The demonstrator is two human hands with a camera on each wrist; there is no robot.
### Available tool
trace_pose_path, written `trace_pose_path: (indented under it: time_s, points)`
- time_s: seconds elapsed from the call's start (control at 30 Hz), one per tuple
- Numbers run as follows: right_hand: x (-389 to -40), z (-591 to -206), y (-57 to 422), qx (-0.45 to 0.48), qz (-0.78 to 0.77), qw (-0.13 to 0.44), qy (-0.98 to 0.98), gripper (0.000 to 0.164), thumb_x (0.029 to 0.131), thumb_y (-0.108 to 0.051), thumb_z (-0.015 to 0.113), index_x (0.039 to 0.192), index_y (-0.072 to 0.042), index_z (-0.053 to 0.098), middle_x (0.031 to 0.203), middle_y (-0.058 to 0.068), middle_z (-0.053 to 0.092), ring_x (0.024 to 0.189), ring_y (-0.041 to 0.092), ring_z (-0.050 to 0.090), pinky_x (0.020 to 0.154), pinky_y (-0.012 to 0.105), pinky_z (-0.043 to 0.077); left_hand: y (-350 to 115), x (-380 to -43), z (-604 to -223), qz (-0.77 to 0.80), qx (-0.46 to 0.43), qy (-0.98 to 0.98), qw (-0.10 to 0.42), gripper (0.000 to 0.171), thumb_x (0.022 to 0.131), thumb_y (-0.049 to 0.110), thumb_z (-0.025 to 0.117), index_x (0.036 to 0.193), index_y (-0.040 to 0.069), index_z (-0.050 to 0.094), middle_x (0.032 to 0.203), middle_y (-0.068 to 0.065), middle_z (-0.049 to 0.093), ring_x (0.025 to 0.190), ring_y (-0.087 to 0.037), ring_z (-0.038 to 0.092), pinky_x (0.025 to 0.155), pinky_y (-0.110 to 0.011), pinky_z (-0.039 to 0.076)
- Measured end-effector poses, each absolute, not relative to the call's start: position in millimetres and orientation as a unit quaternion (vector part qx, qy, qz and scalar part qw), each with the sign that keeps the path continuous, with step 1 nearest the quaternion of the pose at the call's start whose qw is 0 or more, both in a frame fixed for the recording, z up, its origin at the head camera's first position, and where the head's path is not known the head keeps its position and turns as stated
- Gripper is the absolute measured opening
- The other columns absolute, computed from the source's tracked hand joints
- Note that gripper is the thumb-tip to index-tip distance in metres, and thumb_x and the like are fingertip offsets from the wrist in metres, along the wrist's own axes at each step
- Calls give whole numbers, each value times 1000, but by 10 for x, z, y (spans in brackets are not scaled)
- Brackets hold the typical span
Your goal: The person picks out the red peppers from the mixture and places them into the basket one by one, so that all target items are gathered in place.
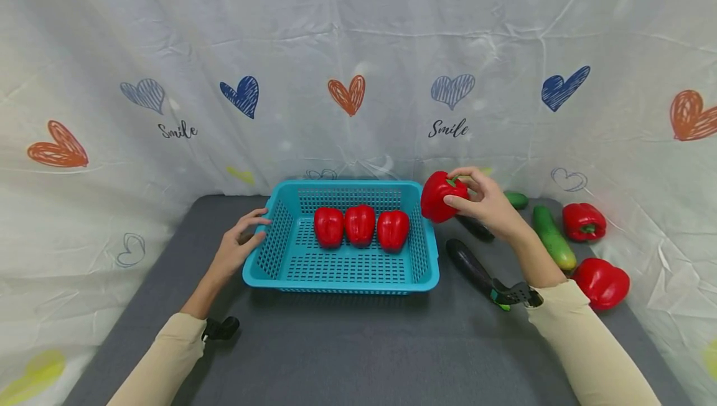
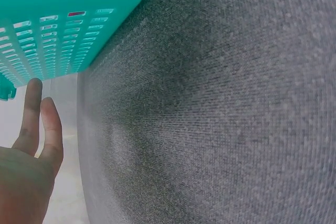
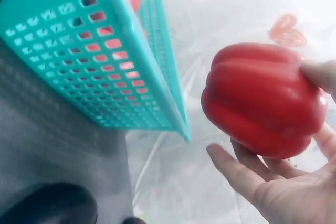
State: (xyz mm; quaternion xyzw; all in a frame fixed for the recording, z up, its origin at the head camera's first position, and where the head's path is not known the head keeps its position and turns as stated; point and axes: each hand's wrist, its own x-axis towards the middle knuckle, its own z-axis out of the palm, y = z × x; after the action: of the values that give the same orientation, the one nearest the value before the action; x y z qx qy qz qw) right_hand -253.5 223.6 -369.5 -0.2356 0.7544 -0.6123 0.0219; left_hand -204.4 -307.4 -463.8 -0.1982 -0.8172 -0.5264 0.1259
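Held up by my right hand (image 1: pixel 482 197) is a red bell pepper (image 1: pixel 439 197), its green stem toward the palm, just over the right rim of a blue plastic basket (image 1: pixel 342 284). The right wrist view shows thumb and fingers gripping this bell pepper (image 3: pixel 262 98) beside the basket wall (image 3: pixel 79 51). Inside the basket three red bell peppers (image 1: pixel 360 225) lie in a row. My left hand (image 1: pixel 238 244) rests its fingertips at the basket's left rim, fingers spread; in the left wrist view two fingers (image 2: pixel 51 129) extend by the basket side (image 2: pixel 63 35).
Right of the basket lie a dark eggplant (image 1: pixel 470 263), another partly hidden behind the right hand, a cucumber (image 1: pixel 551 238), a second green vegetable (image 1: pixel 516 200) and two red bell peppers (image 1: pixel 602 283). A white curtain (image 1: pixel 392 51) printed with hearts hangs behind the grey table (image 1: pixel 358 344).
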Motion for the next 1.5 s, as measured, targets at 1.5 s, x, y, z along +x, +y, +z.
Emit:
trace_pose_path:
  time_s: [1.5]
  points:
    - [-2786,-3531,1358,-248,-574,111,773,61,94,-19,75,147,-4,48,136,14,54,118,35,58,89,47,54,-3062,-2041,-4630,-530,-196,-815,126,28,103,-2,56,130,-5,61,155,-17,39,133,-10,43,94,-24,43]
